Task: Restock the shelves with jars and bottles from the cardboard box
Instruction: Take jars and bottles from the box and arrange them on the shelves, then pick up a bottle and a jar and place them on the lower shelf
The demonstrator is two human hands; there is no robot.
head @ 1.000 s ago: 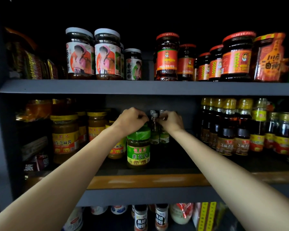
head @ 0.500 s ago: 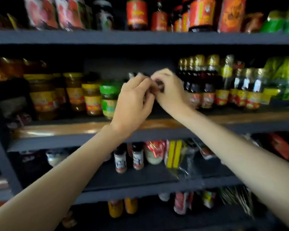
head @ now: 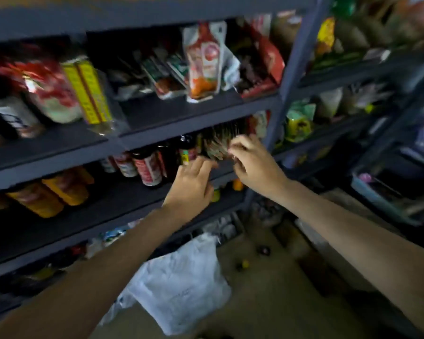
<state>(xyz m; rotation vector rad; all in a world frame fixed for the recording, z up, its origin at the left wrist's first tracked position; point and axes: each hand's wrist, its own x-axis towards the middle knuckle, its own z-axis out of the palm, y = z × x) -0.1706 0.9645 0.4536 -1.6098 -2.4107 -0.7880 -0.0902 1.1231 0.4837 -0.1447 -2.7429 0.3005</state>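
The view is blurred by motion. My left hand (head: 194, 184) hangs in front of a dark grey shelf (head: 132, 199), fingers spread and holding nothing. My right hand (head: 253, 162) is just right of it with its fingers curled near a bundle of dark packets (head: 216, 143); whether it grips anything is unclear. Behind my left hand stand bottles with red labels (head: 147, 170), and orange-lidded jars (head: 59, 192) lie further left on that shelf. No cardboard box is in view.
The shelf above holds a red-and-white pouch (head: 203, 62) and yellow packets (head: 88, 91). A grey upright post (head: 299, 52) divides this rack from another at the right. A white plastic bag (head: 181, 285) and small loose items (head: 245, 264) lie on the floor.
Both hands have come away from the small bottles on the middle shelf. The view has swung down and to the right, so my hands are now in front of a lower shelf.
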